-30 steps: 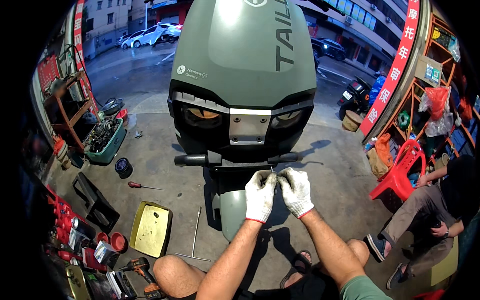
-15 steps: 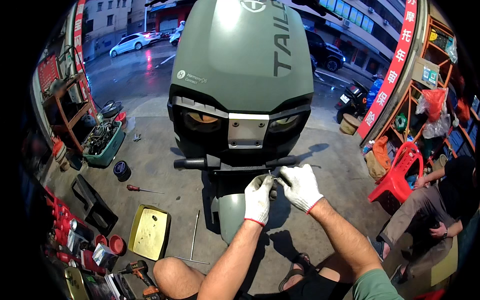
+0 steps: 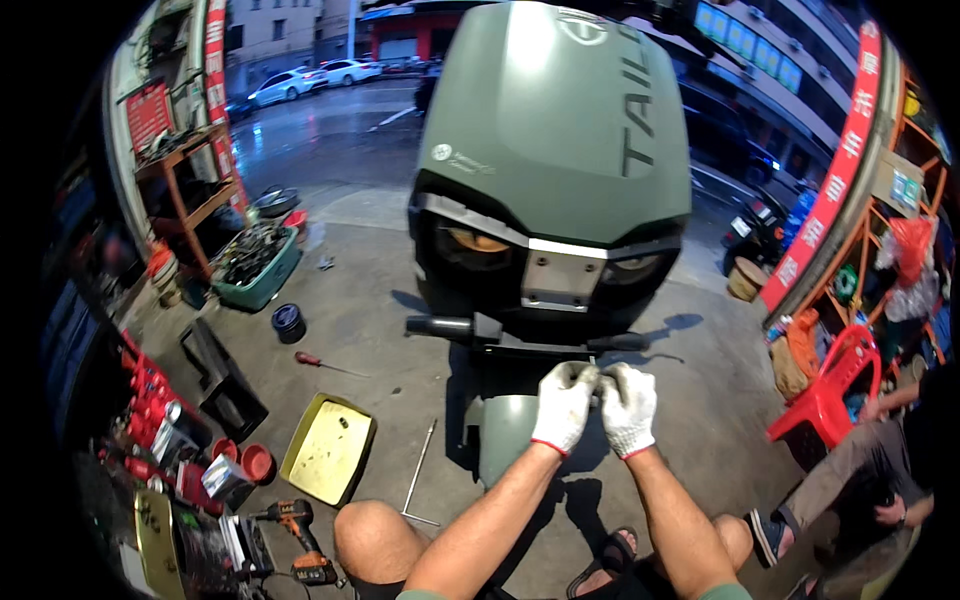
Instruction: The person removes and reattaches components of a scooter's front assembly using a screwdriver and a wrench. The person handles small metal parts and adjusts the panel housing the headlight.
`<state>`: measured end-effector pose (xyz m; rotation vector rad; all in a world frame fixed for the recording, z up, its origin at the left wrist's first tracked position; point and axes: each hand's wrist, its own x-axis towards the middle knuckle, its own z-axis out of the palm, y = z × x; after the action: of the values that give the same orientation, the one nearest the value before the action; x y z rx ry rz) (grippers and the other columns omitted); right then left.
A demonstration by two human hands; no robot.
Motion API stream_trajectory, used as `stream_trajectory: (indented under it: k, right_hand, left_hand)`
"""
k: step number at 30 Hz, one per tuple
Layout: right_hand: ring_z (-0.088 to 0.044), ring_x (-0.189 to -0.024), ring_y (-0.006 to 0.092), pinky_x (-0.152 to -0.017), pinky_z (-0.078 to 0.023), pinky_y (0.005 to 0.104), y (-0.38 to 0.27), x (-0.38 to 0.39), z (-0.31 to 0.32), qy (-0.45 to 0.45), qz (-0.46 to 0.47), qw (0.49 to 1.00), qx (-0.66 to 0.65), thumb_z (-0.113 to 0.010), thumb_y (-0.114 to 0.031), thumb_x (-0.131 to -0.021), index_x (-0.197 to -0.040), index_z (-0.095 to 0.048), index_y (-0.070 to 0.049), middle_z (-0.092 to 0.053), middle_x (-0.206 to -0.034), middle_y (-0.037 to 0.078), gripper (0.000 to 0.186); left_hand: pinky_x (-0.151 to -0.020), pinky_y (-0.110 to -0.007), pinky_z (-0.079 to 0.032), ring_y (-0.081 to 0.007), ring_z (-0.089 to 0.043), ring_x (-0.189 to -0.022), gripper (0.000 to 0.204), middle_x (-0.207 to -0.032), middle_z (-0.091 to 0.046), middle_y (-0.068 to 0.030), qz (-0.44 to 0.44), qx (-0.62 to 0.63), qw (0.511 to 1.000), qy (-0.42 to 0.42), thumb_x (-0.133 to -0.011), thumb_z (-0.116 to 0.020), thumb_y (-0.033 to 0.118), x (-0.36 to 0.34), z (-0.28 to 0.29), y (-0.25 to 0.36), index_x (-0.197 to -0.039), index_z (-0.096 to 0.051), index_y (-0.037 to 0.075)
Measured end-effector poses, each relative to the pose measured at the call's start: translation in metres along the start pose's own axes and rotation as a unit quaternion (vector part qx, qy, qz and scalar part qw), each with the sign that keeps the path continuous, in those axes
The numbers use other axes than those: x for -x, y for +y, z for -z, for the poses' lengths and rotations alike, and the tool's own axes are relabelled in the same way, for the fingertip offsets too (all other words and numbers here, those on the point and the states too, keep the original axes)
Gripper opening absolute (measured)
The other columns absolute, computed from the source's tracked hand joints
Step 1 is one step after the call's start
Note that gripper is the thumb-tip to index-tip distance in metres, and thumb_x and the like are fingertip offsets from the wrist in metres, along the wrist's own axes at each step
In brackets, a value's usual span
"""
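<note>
Under scooter's rear bar [image 3: 530, 335] | I see left hand [image 3: 563, 405] and right hand [image 3: 628, 408] rejoined, right back from its reach | both pinched on a small part, too hidden to identify

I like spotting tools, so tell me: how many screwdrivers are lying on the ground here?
1: a red-handled screwdriver on the concrete, left of the green scooter, above the yellow tray. Others may be hidden among the cluttered tool boxes at far left.
</note>
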<state>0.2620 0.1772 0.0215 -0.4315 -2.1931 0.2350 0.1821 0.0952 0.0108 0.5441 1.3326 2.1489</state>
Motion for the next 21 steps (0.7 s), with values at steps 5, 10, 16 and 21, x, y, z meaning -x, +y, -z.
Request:
stream_trajectory:
  k: [5, 10, 16, 21]
  right_hand:
    - [-0.058, -0.073, 0.0308, -0.072, -0.04, 0.0414, 0.006, 0.009, -0.01, 0.047, -0.022, 0.998, -0.027, -0.059, -0.012, -0.079, -0.08, -0.061, -0.008, -0.062, -0.073, 0.009, 0.004]
    - [-0.056, -0.073, 0.03, -0.073, -0.04, 0.0397, 0.012, 0.013, -0.016, 0.033, -0.053, 0.996, -0.057, -0.061, -0.008, -0.076, -0.079, -0.061, -0.007, -0.061, -0.074, 0.01, 0.003]
    - [-0.056, -0.074, 0.0294, -0.074, -0.039, 0.0395, 0.017, 0.01, -0.016, 0.032, -0.072, 0.994, -0.069, -0.062, -0.008, -0.076, -0.078, -0.061, -0.007, -0.06, -0.073, 0.01, 0.002]
    - [-0.055, -0.077, 0.0301, -0.075, -0.039, 0.0407, 0.014, 0.007, -0.016, 0.029, 0.009, 0.999, -0.026, -0.061, -0.01, -0.078, -0.081, -0.062, -0.008, -0.061, -0.077, 0.009, 0.004]
  left_hand:
    - [-0.058, -0.021, -0.046, -0.0069, -0.055, -0.067, 0.016, -0.081, -0.064, -0.0036, -0.006, 0.006, 1.0, -0.011, -0.092, -0.062, 0.013, -0.003, -0.001, -0.008, -0.098, -0.063, -0.001]
    - [-0.058, -0.021, -0.046, -0.0066, -0.056, -0.07, 0.016, -0.083, -0.064, -0.0033, 0.011, 0.022, 1.0, -0.014, -0.092, -0.063, 0.014, -0.006, 0.001, -0.015, -0.097, -0.063, -0.001]
    - [-0.057, -0.021, -0.046, -0.006, -0.055, -0.069, 0.017, -0.082, -0.063, -0.0026, 0.012, -0.007, 1.0, -0.022, -0.092, -0.062, 0.015, -0.008, -0.002, -0.011, -0.097, -0.064, -0.001]
    - [-0.058, -0.023, -0.047, -0.0072, -0.055, -0.065, 0.024, -0.079, -0.064, -0.005, -0.027, -0.061, 0.998, -0.007, -0.093, -0.06, 0.019, -0.01, 0.006, -0.012, -0.1, -0.063, -0.004]
